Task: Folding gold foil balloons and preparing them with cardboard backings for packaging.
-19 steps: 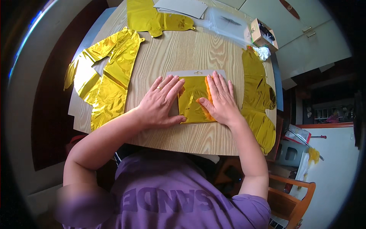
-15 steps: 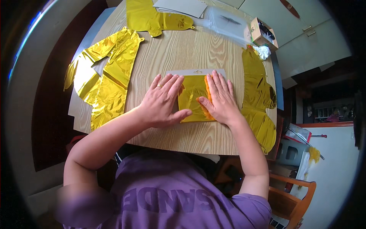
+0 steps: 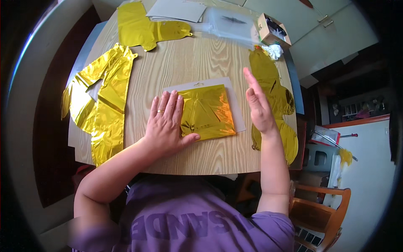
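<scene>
A folded sheet of shiny gold foil [image 3: 205, 111] lies on a pale grey card [image 3: 238, 111] with a hanging slot at its top, in the middle of the table. My left hand [image 3: 165, 122] presses flat on the foil's left side, fingers stretched out and thumb spread along the lower edge. Held edge-on to the right of the card, my right hand [image 3: 261, 107] has straight fingers and nothing in it. Behind it is a flat gold foil balloon [image 3: 268, 77]. A second foil balloon [image 3: 111, 101], wrinkled, lies on the left.
Another flat gold balloon [image 3: 136, 27] is at the far left of the wooden table [image 3: 184, 59]. Grey cards [image 3: 176, 10] are stacked beside clear plastic bags [image 3: 231, 27]. An open box [image 3: 273, 31] and crumpled white tissue [image 3: 273, 51] occupy the far right. A wooden chair [image 3: 319, 210] stands at lower right.
My right hand has lifted off the foil and moved right, turning edge-on. My left hand stays pressed on the foil. The card now sits at a slight tilt, and the view has shifted.
</scene>
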`<state>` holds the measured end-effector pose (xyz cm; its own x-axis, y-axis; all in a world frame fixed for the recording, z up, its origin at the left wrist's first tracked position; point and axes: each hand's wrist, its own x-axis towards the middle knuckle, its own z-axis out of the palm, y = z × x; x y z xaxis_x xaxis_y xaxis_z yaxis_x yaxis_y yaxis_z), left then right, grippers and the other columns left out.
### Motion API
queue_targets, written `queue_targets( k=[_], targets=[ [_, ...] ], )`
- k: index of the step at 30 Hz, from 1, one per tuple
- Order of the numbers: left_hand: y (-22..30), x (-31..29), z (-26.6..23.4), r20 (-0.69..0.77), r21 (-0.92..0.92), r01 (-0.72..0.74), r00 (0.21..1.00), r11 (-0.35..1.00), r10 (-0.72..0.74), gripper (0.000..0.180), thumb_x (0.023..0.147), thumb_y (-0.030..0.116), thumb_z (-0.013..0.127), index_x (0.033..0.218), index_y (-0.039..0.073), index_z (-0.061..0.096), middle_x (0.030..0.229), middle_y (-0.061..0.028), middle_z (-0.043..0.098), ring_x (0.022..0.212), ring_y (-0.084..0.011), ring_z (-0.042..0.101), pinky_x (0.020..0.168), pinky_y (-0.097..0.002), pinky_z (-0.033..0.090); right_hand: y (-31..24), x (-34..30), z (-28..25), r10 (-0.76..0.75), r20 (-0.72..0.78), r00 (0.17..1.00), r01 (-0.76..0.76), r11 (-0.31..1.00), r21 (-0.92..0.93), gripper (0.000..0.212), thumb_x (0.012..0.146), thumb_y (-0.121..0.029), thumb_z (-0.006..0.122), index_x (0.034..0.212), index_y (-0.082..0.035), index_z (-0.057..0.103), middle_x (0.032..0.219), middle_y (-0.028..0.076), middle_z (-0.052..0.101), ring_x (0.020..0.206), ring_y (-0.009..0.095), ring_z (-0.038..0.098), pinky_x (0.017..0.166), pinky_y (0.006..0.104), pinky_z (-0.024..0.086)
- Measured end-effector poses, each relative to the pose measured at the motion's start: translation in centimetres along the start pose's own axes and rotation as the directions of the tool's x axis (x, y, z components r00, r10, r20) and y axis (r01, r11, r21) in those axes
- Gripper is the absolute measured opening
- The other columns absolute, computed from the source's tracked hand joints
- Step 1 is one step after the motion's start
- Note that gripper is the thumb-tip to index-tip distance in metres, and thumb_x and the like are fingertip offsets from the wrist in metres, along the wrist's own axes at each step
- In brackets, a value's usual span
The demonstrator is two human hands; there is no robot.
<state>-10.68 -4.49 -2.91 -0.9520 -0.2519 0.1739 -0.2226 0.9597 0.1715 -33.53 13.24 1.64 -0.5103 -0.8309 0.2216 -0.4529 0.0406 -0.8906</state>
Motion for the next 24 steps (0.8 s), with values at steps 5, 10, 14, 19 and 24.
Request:
queue_targets(
  k=[5, 10, 14, 19, 24],
  targets=[
    [0.4, 0.4, -0.5, 0.023, -0.007, 0.025, 0.999, 1.0, -0.025, 0.111, 0.082, 0.075, 0.055, 0.148, -0.011, 0.032, 0.155, -0.0295, 0.029, 0.149, -0.0432, 0.019, 0.121, -0.0563, 0.01, -2.7, -0.5, 0.7, 0.043, 0.075, 0.996, -0.027, 0.979, -0.203, 0.071, 0.106, -0.049, 0.038, 0.155, 0.001, 0.026, 0.161, 0.024, 0.025, 0.15, 0.033, 0.024, 0.12, 0.042, 0.024],
    [0.3, 0.3, -0.3, 0.002, -0.001, 0.018, 1.0, 1.0, -0.018, 0.109, 0.083, 0.075, 0.053, 0.149, -0.009, 0.032, 0.155, -0.0298, 0.029, 0.149, -0.0433, 0.019, 0.121, -0.057, 0.01, 0.6, -0.3, 5.0, 0.014, 0.245, 0.969, 0.145, 0.772, -0.619, 0.074, 0.103, -0.05, 0.041, 0.154, 0.002, 0.027, 0.162, 0.023, 0.023, 0.151, 0.036, 0.018, 0.122, 0.0519, 0.012],
    [-0.2, -0.3, 0.2, -0.04, 0.001, 0.004, 0.999, 1.0, -0.004, 0.107, 0.084, 0.076, 0.051, 0.149, -0.008, 0.032, 0.156, -0.0302, 0.028, 0.149, -0.0434, 0.019, 0.121, -0.058, 0.009, 2.6, -0.2, 6.1, 0.01, 0.259, 0.966, 0.187, 0.664, -0.724, 0.076, 0.102, -0.051, 0.043, 0.154, 0.001, 0.027, 0.162, 0.023, 0.021, 0.151, 0.036, 0.017, 0.122, 0.0537, 0.007],
    [-0.1, -0.2, 0.1, -0.02, -0.002, 0.021, 1.0, 1.0, -0.021, 0.105, 0.085, 0.075, 0.051, 0.149, -0.007, 0.032, 0.155, -0.0302, 0.029, 0.149, -0.0442, 0.02, 0.12, -0.0586, 0.009, 3.0, -0.4, 6.5, -0.012, 0.238, 0.971, 0.193, 0.626, -0.756, 0.077, 0.102, -0.055, 0.038, 0.155, 0.0, 0.025, 0.163, 0.023, 0.019, 0.152, 0.036, 0.016, 0.123, 0.0518, 0.006],
    [0.1, 0.5, -0.4, -0.018, -0.04, 0.022, 1.0, 0.999, -0.023, 0.103, 0.085, 0.073, 0.053, 0.148, -0.007, 0.035, 0.154, -0.0303, 0.03, 0.148, -0.0451, 0.021, 0.12, -0.0592, 0.01, 3.6, -0.1, 5.2, -0.132, 0.157, 0.979, 0.196, 0.825, -0.53, 0.069, 0.101, -0.039, 0.051, 0.152, 0.001, 0.03, 0.156, 0.027, 0.032, 0.147, 0.038, 0.029, 0.121, 0.0493, 0.019]
  ],
)
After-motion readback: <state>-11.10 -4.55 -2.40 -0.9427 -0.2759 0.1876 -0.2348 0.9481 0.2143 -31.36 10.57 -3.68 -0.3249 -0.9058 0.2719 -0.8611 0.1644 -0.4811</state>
